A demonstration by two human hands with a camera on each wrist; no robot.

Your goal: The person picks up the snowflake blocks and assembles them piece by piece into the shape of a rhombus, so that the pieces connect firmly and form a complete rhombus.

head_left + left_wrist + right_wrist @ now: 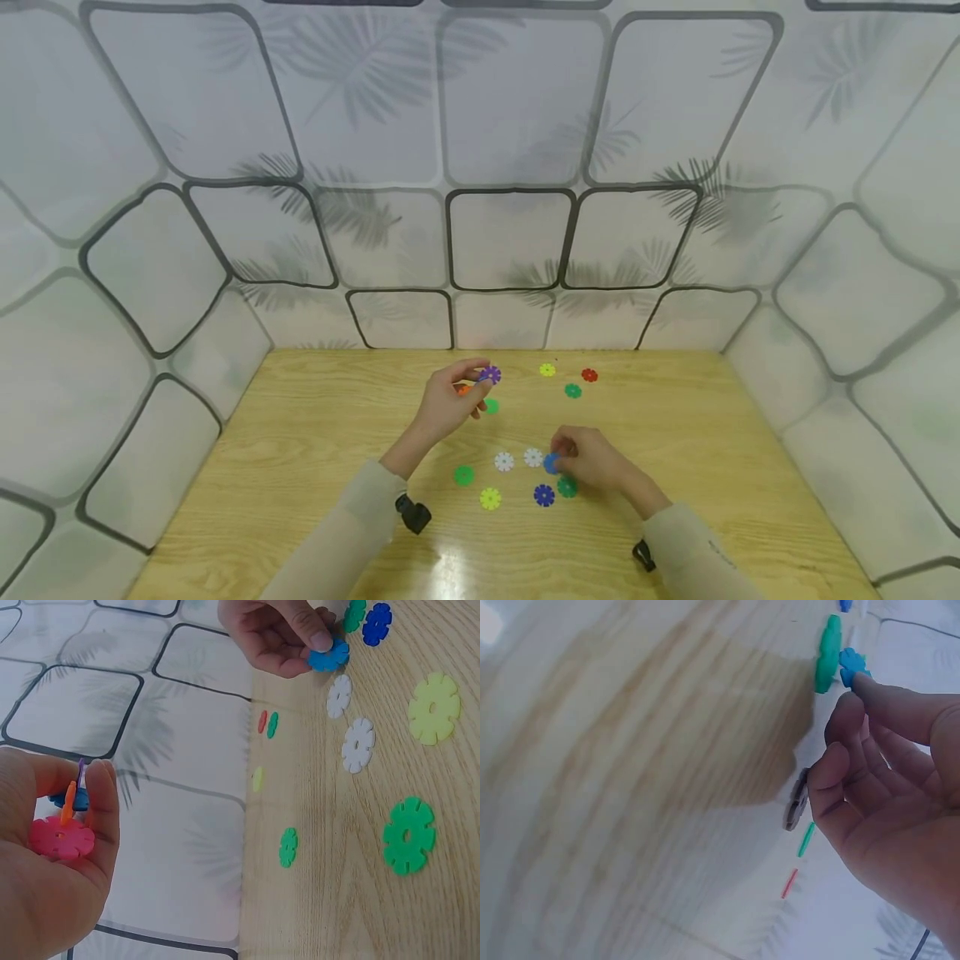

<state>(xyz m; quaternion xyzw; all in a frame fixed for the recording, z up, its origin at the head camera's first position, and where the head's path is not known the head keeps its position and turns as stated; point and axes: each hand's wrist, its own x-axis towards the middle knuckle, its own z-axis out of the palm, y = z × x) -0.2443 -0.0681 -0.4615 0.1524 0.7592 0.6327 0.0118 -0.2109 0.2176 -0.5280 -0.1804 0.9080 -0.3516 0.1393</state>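
Note:
My left hand (pixel 448 398) is raised over the far part of the table, holding a small cluster of joined notched plastic discs. In the left wrist view the cluster shows a pink disc (pixel 56 840), an orange disc (pixel 69 801), a blue piece and a thin purple edge; fingers partly cover it. Low over the table, my right hand (pixel 596 461) pinches a light-blue notched disc (pixel 330 656) between thumb and fingers. Beside it lie a dark-green disc (pixel 567 487), a dark-blue disc (pixel 544 496) and two white discs (pixel 533 457).
Nearer the left arm lie a green disc (pixel 464 475) and a yellow disc (pixel 491 499). Farther back are yellow, green and red discs (pixel 589 376). A greyish disc (pixel 797 801) appears by the right fingers. A patterned wall covering (pixel 510 242) encloses the wooden table (pixel 300 467).

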